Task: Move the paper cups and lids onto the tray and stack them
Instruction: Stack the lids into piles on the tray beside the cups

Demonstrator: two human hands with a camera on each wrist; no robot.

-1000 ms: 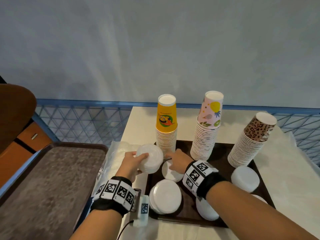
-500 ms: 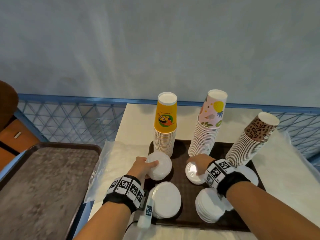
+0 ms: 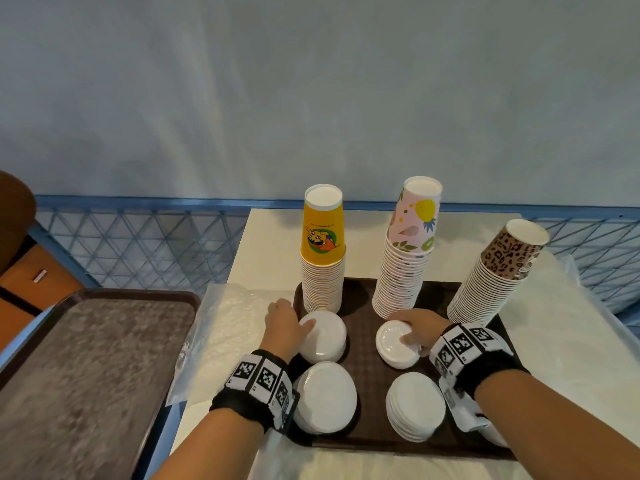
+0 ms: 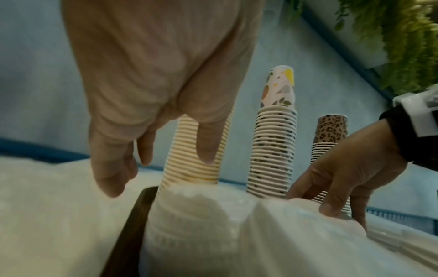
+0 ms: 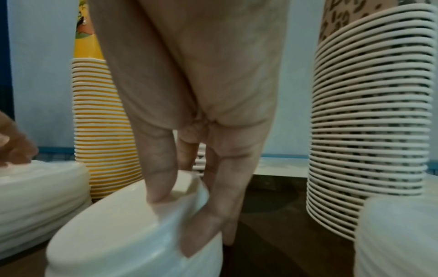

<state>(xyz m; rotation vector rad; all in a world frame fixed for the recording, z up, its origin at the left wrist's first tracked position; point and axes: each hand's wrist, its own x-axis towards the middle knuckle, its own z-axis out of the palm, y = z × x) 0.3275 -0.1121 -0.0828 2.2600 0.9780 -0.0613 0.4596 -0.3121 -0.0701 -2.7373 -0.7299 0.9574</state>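
Observation:
A dark brown tray [image 3: 367, 372] holds three upturned cup stacks: yellow [image 3: 322, 258], pink [image 3: 407, 258] and leopard-print [image 3: 495, 275]. In front of them stand several white lid stacks. My left hand [image 3: 298, 327] rests with straight fingers on the left edge of the back-left lid stack [image 3: 323, 337]. In the left wrist view the left hand [image 4: 156, 172] hovers loosely over that lid stack [image 4: 196, 211]. My right hand [image 3: 410, 336] pinches the back-right lid stack [image 3: 393, 344] before the pink cups. In the right wrist view one finger of the right hand [image 5: 187, 211] lies on top of this stack [image 5: 123, 234], others down its side.
Two more lid stacks [image 3: 327, 396] [image 3: 415, 405] sit at the tray's front. Crumpled clear plastic [image 3: 235, 317] lies left of the tray, more plastic [image 3: 554, 323] on the right. A second brown tray [image 3: 86, 358] stands lower left. A blue mesh fence [image 3: 138, 244] runs behind.
My left hand carried its lid stack from beside the tray onto it, before the yellow cups, and loosened its grip. My right hand shifted its lid stack rightward toward the pink cups.

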